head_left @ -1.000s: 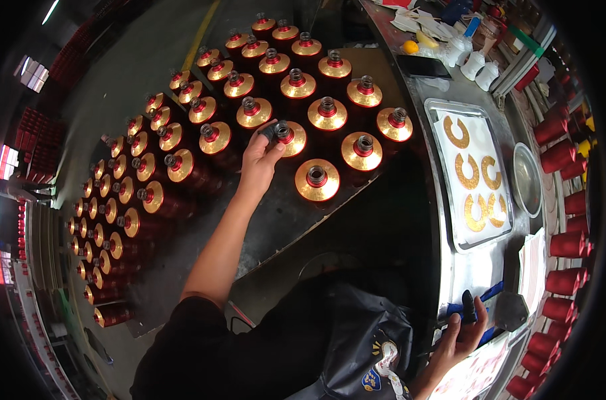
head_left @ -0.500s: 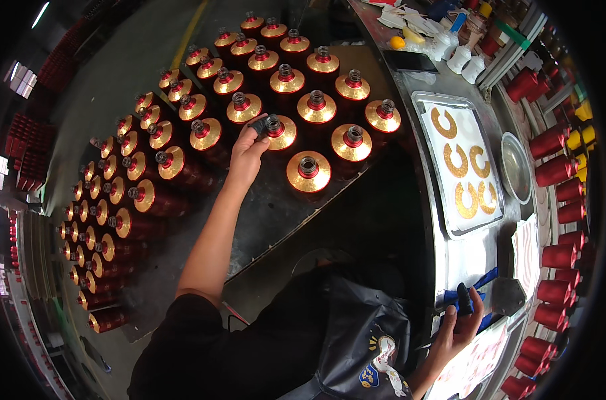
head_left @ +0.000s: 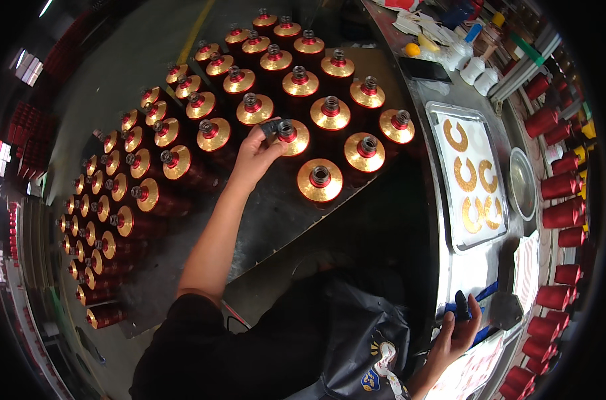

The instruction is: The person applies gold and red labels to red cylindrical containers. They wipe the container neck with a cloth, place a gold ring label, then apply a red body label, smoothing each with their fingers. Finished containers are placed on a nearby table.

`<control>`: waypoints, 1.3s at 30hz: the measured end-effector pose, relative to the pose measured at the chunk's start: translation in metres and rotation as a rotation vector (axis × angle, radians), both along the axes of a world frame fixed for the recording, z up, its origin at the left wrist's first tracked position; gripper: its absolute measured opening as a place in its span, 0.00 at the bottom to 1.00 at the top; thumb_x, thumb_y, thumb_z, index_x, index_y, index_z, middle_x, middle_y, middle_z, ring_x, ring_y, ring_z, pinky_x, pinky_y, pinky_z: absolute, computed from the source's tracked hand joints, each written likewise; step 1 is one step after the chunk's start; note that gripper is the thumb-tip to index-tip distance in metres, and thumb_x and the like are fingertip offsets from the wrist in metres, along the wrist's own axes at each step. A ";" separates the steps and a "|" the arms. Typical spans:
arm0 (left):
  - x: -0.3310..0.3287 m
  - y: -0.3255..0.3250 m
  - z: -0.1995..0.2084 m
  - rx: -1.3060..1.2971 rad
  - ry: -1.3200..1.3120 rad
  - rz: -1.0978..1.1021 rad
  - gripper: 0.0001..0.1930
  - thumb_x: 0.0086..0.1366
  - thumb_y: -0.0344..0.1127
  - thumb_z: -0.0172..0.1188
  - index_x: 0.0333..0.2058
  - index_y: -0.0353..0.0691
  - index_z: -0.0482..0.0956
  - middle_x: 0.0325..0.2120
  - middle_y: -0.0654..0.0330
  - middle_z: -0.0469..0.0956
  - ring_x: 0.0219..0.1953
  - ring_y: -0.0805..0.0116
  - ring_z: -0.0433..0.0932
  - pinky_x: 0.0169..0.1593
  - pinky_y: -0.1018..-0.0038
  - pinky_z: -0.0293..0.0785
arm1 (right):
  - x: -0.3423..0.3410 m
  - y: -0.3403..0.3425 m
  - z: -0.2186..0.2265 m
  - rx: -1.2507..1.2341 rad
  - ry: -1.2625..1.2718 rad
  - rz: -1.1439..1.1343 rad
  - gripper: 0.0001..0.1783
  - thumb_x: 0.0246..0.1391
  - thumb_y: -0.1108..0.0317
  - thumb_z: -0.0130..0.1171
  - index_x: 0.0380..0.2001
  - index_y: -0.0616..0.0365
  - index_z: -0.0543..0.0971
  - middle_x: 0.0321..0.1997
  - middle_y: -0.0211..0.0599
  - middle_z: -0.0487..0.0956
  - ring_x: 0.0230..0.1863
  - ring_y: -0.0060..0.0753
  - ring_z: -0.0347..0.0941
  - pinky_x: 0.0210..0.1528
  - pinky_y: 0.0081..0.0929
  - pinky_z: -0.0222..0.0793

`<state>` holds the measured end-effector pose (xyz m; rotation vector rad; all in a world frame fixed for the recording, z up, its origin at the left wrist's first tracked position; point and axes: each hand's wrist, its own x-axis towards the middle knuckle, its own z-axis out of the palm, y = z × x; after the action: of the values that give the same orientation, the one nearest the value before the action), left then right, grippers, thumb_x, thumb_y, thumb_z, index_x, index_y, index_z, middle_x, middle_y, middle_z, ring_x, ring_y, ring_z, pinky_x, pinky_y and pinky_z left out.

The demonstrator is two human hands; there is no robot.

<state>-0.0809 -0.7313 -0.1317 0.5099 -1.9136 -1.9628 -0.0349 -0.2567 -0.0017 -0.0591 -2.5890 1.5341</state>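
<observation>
Dark red bottles with gold shoulders stand in rows on a dark table. My left hand (head_left: 255,160) has its thumb and a black-covered finger at the bare threaded neck of one bottle (head_left: 296,141), closed on it. Another bottle (head_left: 320,180) stands just nearer to me, its open mouth facing up. On the right, my right hand (head_left: 455,337) is half curled with fingers apart and holds nothing visible. One of its fingertips is also covered in black. Beside that hand lie a blue cloth (head_left: 486,292) and a dark faceted block (head_left: 505,311).
A metal tray (head_left: 460,248) on the right bench holds several gold C-shaped labels on white sheeting. Next to it are a round metal bowl (head_left: 522,183) and a paper stack (head_left: 527,268). Farther back sit a dark flat device (head_left: 424,70) and white bottles (head_left: 486,81). Red containers (head_left: 563,213) line the right side.
The whole scene has shifted slightly to the right in view. My left hand stays at the same bottle's neck, and my right hand remains over the blue cloth, little changed.
</observation>
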 end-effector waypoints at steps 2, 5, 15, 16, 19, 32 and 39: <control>0.000 -0.002 0.003 0.032 -0.039 -0.011 0.23 0.64 0.27 0.63 0.58 0.41 0.75 0.47 0.69 0.77 0.49 0.80 0.74 0.54 0.78 0.71 | -0.002 -0.002 0.000 0.012 0.018 -0.006 0.29 0.60 0.67 0.63 0.62 0.64 0.69 0.42 0.32 0.77 0.29 0.15 0.65 0.32 0.12 0.57; -0.002 -0.004 0.011 0.051 -0.068 -0.047 0.22 0.63 0.27 0.64 0.56 0.41 0.76 0.45 0.70 0.77 0.47 0.80 0.74 0.52 0.78 0.71 | -0.004 -0.005 0.003 0.024 -0.003 0.011 0.28 0.61 0.67 0.63 0.62 0.64 0.69 0.42 0.32 0.77 0.28 0.15 0.65 0.31 0.12 0.56; -0.004 0.002 0.024 0.020 -0.090 -0.082 0.21 0.61 0.27 0.65 0.54 0.43 0.77 0.45 0.70 0.76 0.47 0.79 0.73 0.53 0.77 0.71 | -0.004 -0.006 0.006 0.060 -0.016 0.009 0.28 0.61 0.67 0.63 0.62 0.63 0.69 0.44 0.34 0.78 0.29 0.15 0.66 0.31 0.11 0.57; -0.003 0.001 0.023 0.022 -0.086 -0.096 0.21 0.61 0.27 0.65 0.54 0.43 0.77 0.45 0.70 0.76 0.47 0.79 0.73 0.53 0.77 0.71 | -0.004 -0.006 0.005 0.043 -0.018 0.016 0.28 0.61 0.66 0.63 0.62 0.63 0.70 0.43 0.34 0.78 0.29 0.15 0.66 0.30 0.11 0.56; -0.004 0.000 0.017 -0.020 -0.083 -0.078 0.22 0.61 0.27 0.65 0.55 0.42 0.75 0.47 0.68 0.77 0.49 0.78 0.73 0.54 0.76 0.70 | -0.005 -0.006 0.003 0.062 -0.003 0.015 0.27 0.60 0.68 0.62 0.62 0.61 0.70 0.42 0.32 0.78 0.27 0.13 0.62 0.29 0.11 0.52; -0.013 0.017 0.000 -0.031 -0.031 0.139 0.18 0.56 0.32 0.67 0.46 0.42 0.78 0.49 0.60 0.67 0.51 0.69 0.72 0.55 0.70 0.70 | -0.003 0.001 -0.005 0.061 0.034 0.067 0.27 0.61 0.73 0.60 0.63 0.56 0.71 0.37 0.26 0.75 0.26 0.10 0.58 0.28 0.13 0.48; -0.018 0.021 -0.007 -0.024 -0.007 0.174 0.20 0.56 0.34 0.70 0.48 0.43 0.77 0.49 0.60 0.67 0.52 0.69 0.71 0.55 0.69 0.71 | -0.001 -0.002 0.000 0.035 0.014 0.036 0.28 0.60 0.67 0.63 0.62 0.62 0.70 0.37 0.30 0.77 0.31 0.17 0.66 0.31 0.12 0.57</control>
<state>-0.0984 -0.7102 -0.1390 0.6537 -1.8282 -1.8279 -0.0360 -0.2586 -0.0016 0.0014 -2.6187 1.4948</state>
